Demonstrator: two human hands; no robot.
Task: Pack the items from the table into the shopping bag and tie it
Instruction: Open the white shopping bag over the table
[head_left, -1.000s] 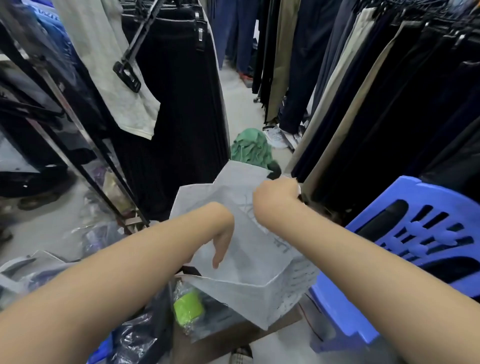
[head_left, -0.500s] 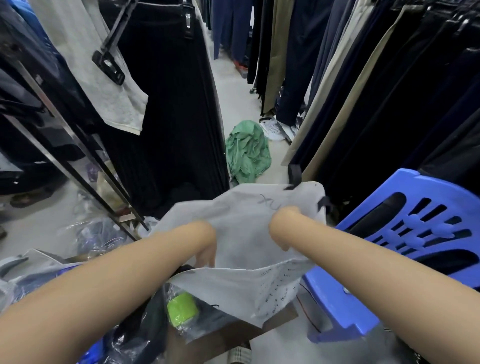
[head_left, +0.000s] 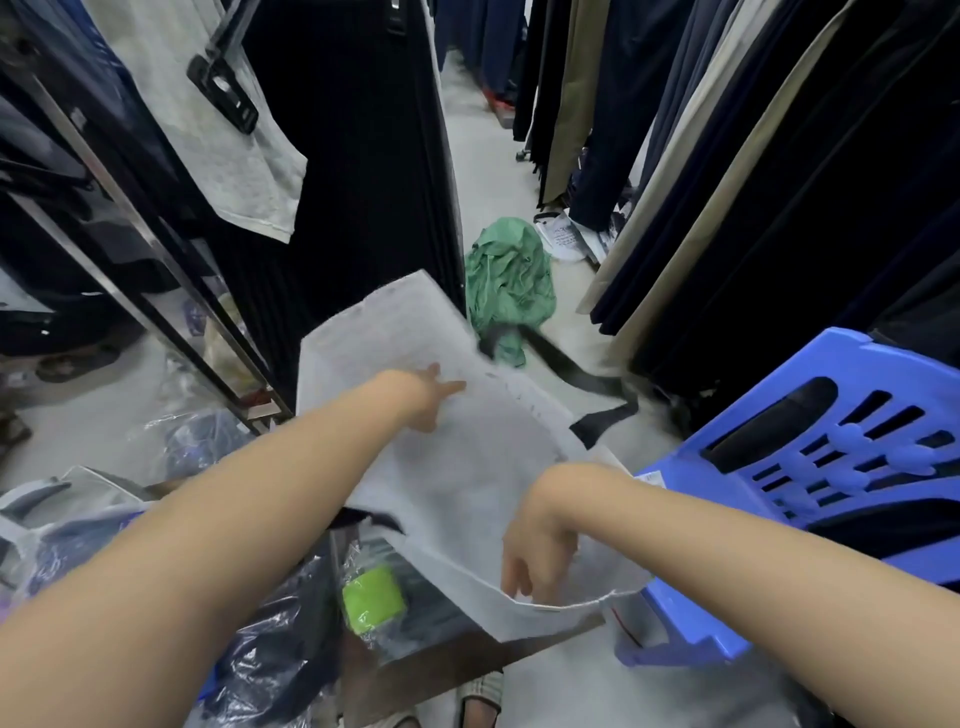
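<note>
Shopping bag (head_left: 467, 467): white non-woven fabric, spread wide and held up over the low wooden table (head_left: 452, 670), its mouth toward the person; faint writing on the cloth, too blurred to read. Black strap handle (head_left: 582, 374) trails off the far right edge, motion-blurred.

Left hand (head_left: 426, 389): reaching across the upper part of the bag, fingers partly extended and loose on the fabric; whether it pinches the cloth cannot be told.

Right hand (head_left: 537, 561): at the bag's near edge, fingers pointing down and curled over the rim, apparently gripping it; the grip itself is partly hidden.

Items on table: packet with a bright green block (head_left: 373, 597) in clear wrap, lying just beside and partly under the bag's lower edge; dark garments in clear plastic (head_left: 270, 649) to its left.

Surroundings: blue plastic chair (head_left: 831, 467) at right, close to the bag; crumpled green cloth (head_left: 511, 280) on the floor beyond; dark hanging trousers (head_left: 753, 182) along the right; black pleated skirt (head_left: 358, 156) and grey garment (head_left: 223, 119) hanging at left; sandalled foot (head_left: 480, 699) below the table edge.
</note>
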